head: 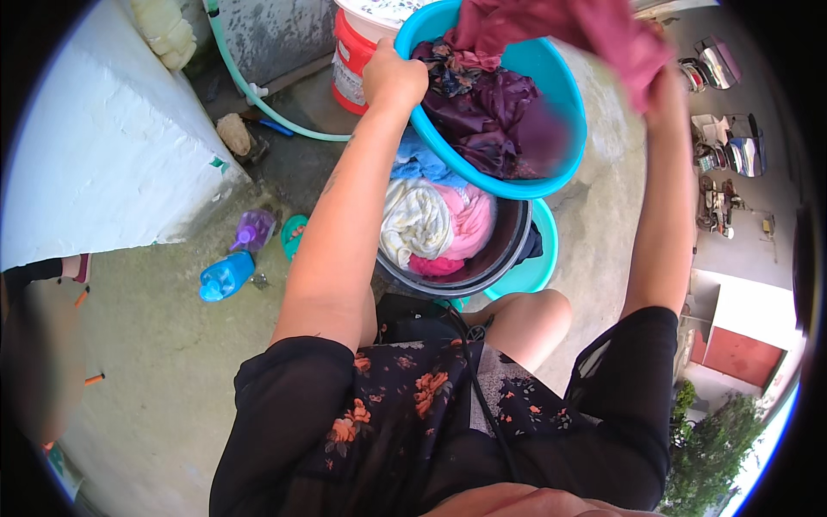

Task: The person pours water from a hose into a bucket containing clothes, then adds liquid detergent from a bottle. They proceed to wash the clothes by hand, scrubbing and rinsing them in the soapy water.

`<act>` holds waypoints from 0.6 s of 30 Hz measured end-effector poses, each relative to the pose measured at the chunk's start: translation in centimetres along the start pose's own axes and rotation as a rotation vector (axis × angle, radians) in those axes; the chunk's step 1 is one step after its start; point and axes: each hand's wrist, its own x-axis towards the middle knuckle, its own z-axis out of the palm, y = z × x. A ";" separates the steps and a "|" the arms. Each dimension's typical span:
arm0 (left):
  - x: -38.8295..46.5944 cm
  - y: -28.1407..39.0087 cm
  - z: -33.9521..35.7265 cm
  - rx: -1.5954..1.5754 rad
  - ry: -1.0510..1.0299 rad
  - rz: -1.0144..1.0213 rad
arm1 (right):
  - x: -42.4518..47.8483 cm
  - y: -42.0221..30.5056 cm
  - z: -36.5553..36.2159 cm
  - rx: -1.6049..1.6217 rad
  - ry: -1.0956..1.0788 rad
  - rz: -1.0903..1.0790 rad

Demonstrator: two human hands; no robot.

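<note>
My left hand grips the near left rim of a turquoise plastic basin, which is tilted above the other tubs. Inside it are a dark purple satiny cloth and a dark patterned cloth. At the upper right, my right hand clutches a maroon cloth, raised and partly blurred. The cloth reaches over the basin's far side and hides part of the hand. Below the basin, a dark round tub holds a cream patterned cloth, a pink cloth and a blue cloth.
A light green basin sits beside the dark tub. Behind stands a red bucket, near a green hose. A blue bottle and a purple bottle rest on the concrete left. Another person is at the left edge; parked scooters stand right.
</note>
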 end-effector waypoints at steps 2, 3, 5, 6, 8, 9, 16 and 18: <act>0.1 -0.3 -0.1 0.015 0.018 0.003 | -4.0 4.2 -0.1 -0.447 -0.402 0.370; 0.0 -0.1 0.3 0.009 0.000 0.002 | -4.2 6.1 -1.6 -0.842 -0.323 0.263; 0.0 -0.1 0.5 0.009 -0.001 0.008 | -3.2 8.0 -2.6 -0.842 -0.281 0.204; 0.0 -0.3 0.6 0.011 0.006 0.015 | -2.3 9.2 -2.8 -0.811 -0.304 0.242; 0.1 -0.5 0.9 0.007 0.013 0.040 | -0.8 11.0 -2.7 -0.750 -0.350 0.313; 0.1 -0.7 0.9 0.003 0.015 0.055 | -0.6 11.8 -1.7 -0.866 -0.373 0.376; 0.5 -0.8 1.2 -0.064 0.052 0.087 | 0.6 21.3 3.7 -0.630 -0.605 0.738; 0.0 -0.1 0.7 -0.057 0.026 0.055 | 0.5 22.2 3.3 -0.590 -0.740 0.499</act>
